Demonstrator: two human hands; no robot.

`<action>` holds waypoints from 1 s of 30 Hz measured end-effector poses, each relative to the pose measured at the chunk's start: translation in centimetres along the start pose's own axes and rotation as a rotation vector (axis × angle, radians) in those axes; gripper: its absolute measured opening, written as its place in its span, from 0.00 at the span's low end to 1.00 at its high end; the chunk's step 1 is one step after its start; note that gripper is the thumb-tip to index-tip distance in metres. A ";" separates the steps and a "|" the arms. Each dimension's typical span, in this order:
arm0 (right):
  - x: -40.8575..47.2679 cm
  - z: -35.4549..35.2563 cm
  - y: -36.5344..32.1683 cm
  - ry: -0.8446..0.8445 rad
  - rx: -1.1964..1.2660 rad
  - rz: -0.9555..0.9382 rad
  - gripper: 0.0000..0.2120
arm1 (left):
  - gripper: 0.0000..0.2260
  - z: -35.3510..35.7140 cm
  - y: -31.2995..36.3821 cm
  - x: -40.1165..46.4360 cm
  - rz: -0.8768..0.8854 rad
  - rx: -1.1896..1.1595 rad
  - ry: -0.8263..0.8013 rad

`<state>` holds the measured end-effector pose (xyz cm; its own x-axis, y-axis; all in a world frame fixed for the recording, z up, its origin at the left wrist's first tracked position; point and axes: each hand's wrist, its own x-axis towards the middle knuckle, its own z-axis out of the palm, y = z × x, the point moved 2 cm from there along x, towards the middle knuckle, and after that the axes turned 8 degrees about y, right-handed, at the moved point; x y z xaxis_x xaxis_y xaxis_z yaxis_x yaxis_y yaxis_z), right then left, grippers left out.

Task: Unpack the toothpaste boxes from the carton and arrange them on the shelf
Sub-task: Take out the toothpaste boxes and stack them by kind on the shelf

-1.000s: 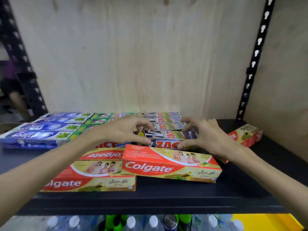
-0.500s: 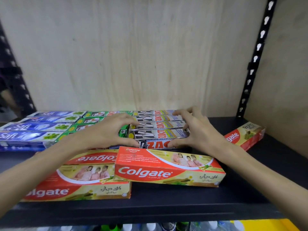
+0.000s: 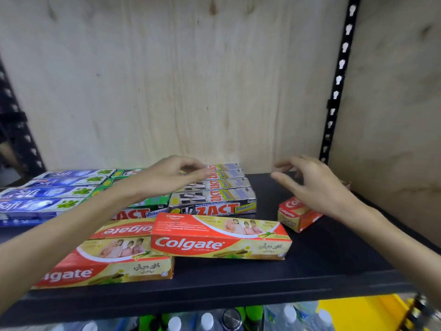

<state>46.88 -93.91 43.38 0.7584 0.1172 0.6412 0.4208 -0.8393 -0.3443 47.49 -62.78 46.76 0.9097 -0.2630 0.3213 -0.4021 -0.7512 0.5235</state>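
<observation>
Both hands have lifted off the silver Zact boxes (image 3: 212, 199) since a moment ago — the left hand (image 3: 171, 175) now hovers above the rows at centre frame, fingers loosely curled and gripping nothing, while the right hand (image 3: 310, 185) has swung out to the right of the frame, fingers spread and relaxed, also holding nothing. It hangs over a small Colgate box (image 3: 293, 216) lying askew at the right of the black shelf (image 3: 322, 259), apart from the rest.

Toothpaste boxes already fill the back of the shelf: blue Safi boxes (image 3: 47, 194) at the left, green Zact boxes (image 3: 152, 201) partly hidden by the left arm, and the silver ones beside them. Two large Colgate boxes lie in front — the left one (image 3: 107, 261) near the shelf's edge, the right one (image 3: 219, 237) overlapping its end and sitting slightly crooked. The carton is out of view.

Squaring the Zact rows looks finished; the step now seems to be gathering the loose Colgate boxes. Next, the right hand probably needs to close on the stray small box and bring it in line with the others.
</observation>
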 end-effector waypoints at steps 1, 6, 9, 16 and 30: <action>-0.3 -0.7 1.3 0.025 -0.008 0.005 0.16 | 0.19 0.9 1.6 0.5 0.026 -0.043 -0.020; -2.6 -3.5 6.2 -0.020 -0.173 0.054 0.21 | 0.23 5.8 9.4 3.1 0.166 0.077 -0.147; -3.6 -4.2 8.0 -0.084 -0.284 0.071 0.26 | 0.30 8.9 12.5 3.8 0.165 0.187 -0.259; -3.6 -3.1 9.4 -0.127 -0.287 0.102 0.25 | 0.30 13.4 14.0 4.2 0.125 0.352 -0.285; 4.6 3.0 13.9 0.046 -0.214 0.175 0.23 | 0.16 11.9 4.4 13.9 0.113 0.315 -0.008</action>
<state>57.73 -103.42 39.51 0.7850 -0.0596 0.6167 0.1671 -0.9381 -0.3034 59.61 -76.93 44.10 0.8624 -0.3593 0.3567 -0.4501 -0.8667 0.2152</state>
